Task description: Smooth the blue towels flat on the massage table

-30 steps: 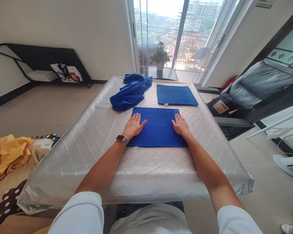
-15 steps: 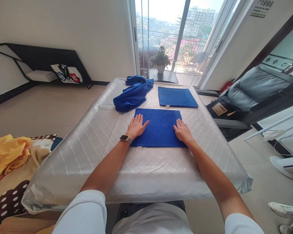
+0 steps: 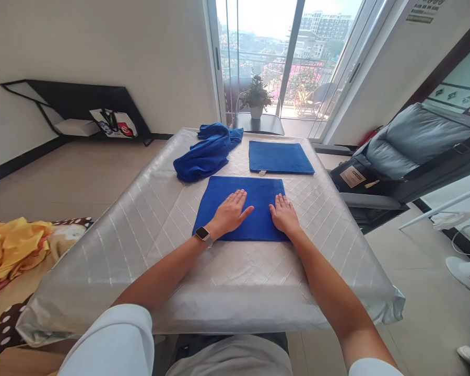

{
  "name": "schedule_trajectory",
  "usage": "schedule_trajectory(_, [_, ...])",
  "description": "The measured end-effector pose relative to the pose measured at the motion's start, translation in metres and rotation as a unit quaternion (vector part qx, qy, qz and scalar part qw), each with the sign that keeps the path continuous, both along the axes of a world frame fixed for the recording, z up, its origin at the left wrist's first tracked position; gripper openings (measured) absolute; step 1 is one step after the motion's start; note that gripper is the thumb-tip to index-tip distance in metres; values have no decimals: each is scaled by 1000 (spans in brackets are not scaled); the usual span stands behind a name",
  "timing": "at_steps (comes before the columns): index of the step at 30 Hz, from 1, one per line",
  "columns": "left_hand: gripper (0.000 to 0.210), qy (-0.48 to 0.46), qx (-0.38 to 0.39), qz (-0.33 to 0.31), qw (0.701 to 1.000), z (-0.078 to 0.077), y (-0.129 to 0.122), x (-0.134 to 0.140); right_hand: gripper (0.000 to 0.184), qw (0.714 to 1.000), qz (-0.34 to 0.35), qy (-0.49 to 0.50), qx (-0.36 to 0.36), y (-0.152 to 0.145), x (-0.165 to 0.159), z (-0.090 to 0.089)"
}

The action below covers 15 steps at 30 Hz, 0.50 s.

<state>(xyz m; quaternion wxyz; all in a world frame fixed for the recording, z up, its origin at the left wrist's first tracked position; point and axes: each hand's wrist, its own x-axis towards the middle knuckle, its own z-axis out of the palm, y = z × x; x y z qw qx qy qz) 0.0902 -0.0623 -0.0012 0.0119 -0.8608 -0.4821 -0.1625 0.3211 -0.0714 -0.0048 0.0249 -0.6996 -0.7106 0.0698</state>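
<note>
A blue towel [image 3: 254, 222], folded into a flat rectangle, lies in front of me on a table with a silvery quilted cover [image 3: 141, 250]. My left hand [image 3: 231, 213] rests flat on the towel near its middle, fingers together and stretched out, thumb apart. Flat on the towel's right side is my right hand [image 3: 285, 213], its fingers also extended. Behind it, to the right, sits a second folded blue towel [image 3: 281, 156] with a small pale tag at its near edge. A crumpled blue towel [image 3: 207, 154] lies to the left of that one.
Beyond the table's far edge stands a chair [image 3: 258, 124] with a potted plant [image 3: 257, 99]. A grey recliner [image 3: 423, 151] is close on the right. Yellow cloth [image 3: 15, 250] lies at the left, and a black shelf unit [image 3: 90, 102] is against the wall.
My left hand has slid from the towel's left edge in toward its middle. My right hand stays on the right side. The camera view has shifted slightly.
</note>
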Motion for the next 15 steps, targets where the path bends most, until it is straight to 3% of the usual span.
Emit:
schedule_trajectory(4, [75, 6, -29, -97, 995, -4, -6, 67, 66, 1000, 9, -9, -3, -3, 1, 1])
schedule_trajectory(8, [76, 6, -60, -76, 995, -9, 6, 102, 63, 1000, 18, -16, 1, -5, 2, 1])
schedule_trajectory(11, [78, 11, -81, -43, 996, -12, 13, 95, 63, 1000, 12, -7, 9, -4, 2, 1])
schedule_trajectory(15, [79, 30, -90, -22, 995, -13, 13, 53, 65, 1000, 7, 3, 12, -3, 0, 0])
